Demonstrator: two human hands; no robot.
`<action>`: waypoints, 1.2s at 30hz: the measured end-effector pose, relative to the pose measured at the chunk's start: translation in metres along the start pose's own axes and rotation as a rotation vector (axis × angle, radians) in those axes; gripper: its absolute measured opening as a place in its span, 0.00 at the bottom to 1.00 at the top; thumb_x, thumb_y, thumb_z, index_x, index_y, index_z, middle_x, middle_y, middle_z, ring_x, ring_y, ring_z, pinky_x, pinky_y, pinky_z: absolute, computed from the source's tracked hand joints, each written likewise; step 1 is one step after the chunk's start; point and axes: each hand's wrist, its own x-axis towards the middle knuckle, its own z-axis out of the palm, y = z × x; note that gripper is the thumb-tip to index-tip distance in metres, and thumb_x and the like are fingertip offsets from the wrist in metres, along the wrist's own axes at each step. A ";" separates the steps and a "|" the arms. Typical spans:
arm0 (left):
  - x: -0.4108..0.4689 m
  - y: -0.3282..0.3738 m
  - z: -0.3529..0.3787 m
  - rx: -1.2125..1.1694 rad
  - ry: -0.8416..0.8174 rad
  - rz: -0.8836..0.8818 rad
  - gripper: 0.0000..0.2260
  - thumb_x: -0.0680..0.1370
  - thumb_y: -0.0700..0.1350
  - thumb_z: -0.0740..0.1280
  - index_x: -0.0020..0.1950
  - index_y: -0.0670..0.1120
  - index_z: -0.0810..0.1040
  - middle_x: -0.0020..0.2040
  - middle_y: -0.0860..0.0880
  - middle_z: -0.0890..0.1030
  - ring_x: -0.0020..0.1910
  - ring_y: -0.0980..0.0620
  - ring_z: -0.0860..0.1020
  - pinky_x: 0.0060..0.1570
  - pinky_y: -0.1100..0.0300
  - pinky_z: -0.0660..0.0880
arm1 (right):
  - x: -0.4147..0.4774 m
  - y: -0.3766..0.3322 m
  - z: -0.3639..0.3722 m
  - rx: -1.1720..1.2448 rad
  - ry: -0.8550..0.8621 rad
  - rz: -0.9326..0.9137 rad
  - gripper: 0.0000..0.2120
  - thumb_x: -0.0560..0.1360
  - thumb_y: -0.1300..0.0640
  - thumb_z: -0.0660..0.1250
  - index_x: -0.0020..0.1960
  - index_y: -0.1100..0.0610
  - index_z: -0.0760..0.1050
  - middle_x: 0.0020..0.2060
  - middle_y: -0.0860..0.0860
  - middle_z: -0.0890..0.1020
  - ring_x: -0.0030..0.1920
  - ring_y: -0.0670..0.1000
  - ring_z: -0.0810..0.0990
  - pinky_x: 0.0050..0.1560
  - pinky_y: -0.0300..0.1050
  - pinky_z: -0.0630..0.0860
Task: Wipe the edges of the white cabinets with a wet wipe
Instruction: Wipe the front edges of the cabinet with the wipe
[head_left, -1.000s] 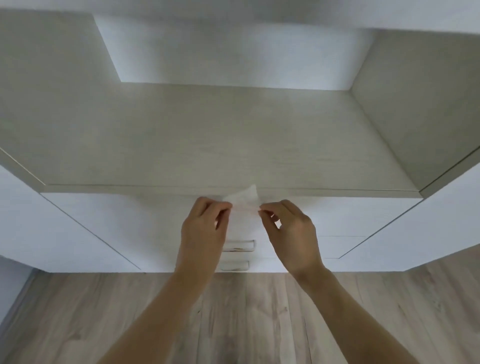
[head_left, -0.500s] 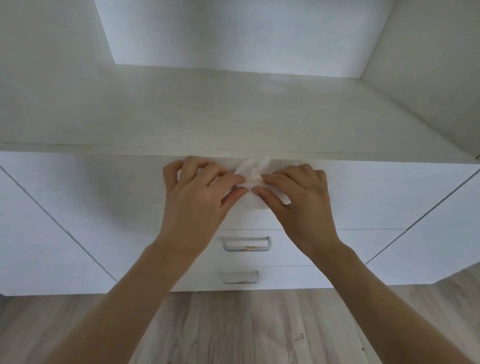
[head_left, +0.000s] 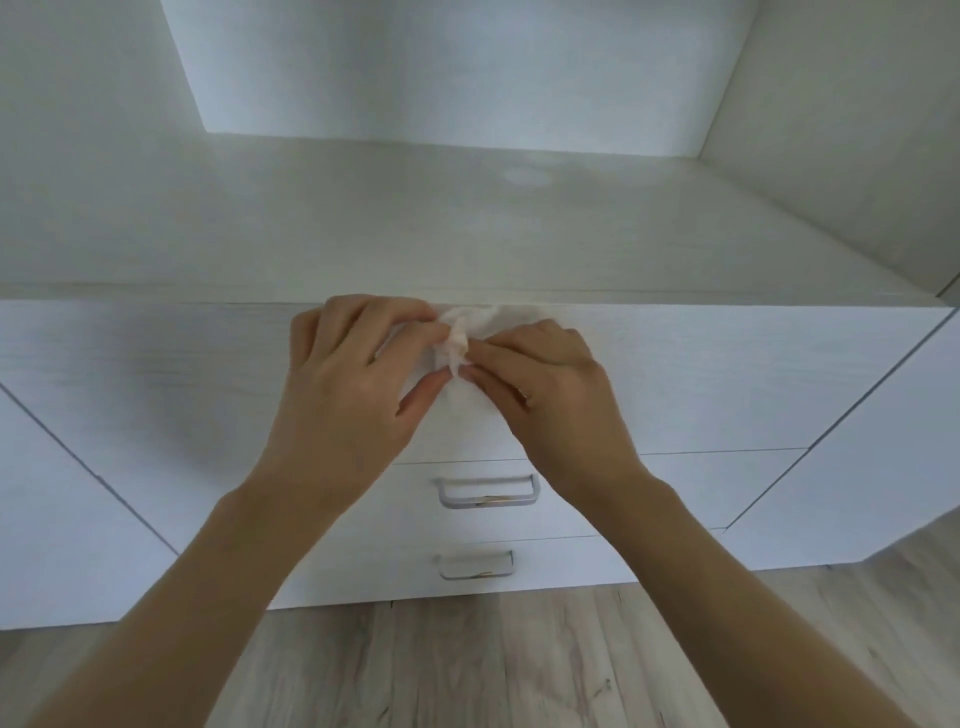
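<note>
At the cabinet's (head_left: 727, 374) top front edge, both hands — left (head_left: 348, 384), right (head_left: 550, 384) — pinch the bunched wipe (head_left: 462, 332); soft, limp, light — best gripped as a folded pad.

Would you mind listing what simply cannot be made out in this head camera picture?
- Most of the wet wipe: bunched up, covered by the left hand and right hand.
- Whether the wipe touches the cabinet's top front edge: the hands hide that spot.
- Top drawer handle, if any: behind the hands.
- Orange marks on the middle drawer handle: too small to identify.
- Side cabinets: cut off by the frame edges.
</note>
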 end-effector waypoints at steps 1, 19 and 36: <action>0.000 0.003 0.002 -0.026 -0.016 0.012 0.12 0.74 0.49 0.67 0.52 0.43 0.81 0.50 0.48 0.81 0.51 0.48 0.70 0.50 0.55 0.62 | -0.002 0.004 -0.003 -0.011 0.001 -0.006 0.07 0.70 0.62 0.70 0.48 0.61 0.82 0.40 0.54 0.84 0.40 0.56 0.79 0.43 0.47 0.73; -0.002 0.009 0.014 -0.033 0.065 0.035 0.06 0.74 0.45 0.69 0.47 0.43 0.82 0.44 0.50 0.83 0.48 0.49 0.73 0.49 0.54 0.65 | -0.022 0.041 -0.031 0.019 0.084 0.132 0.10 0.69 0.56 0.71 0.48 0.58 0.82 0.45 0.51 0.84 0.49 0.49 0.77 0.52 0.49 0.73; -0.002 0.022 0.018 -0.006 0.086 0.087 0.07 0.76 0.44 0.68 0.49 0.42 0.82 0.45 0.49 0.83 0.47 0.48 0.80 0.58 0.50 0.68 | -0.025 0.039 -0.028 -0.106 0.119 0.079 0.07 0.72 0.57 0.68 0.46 0.58 0.82 0.42 0.50 0.84 0.49 0.48 0.75 0.52 0.48 0.65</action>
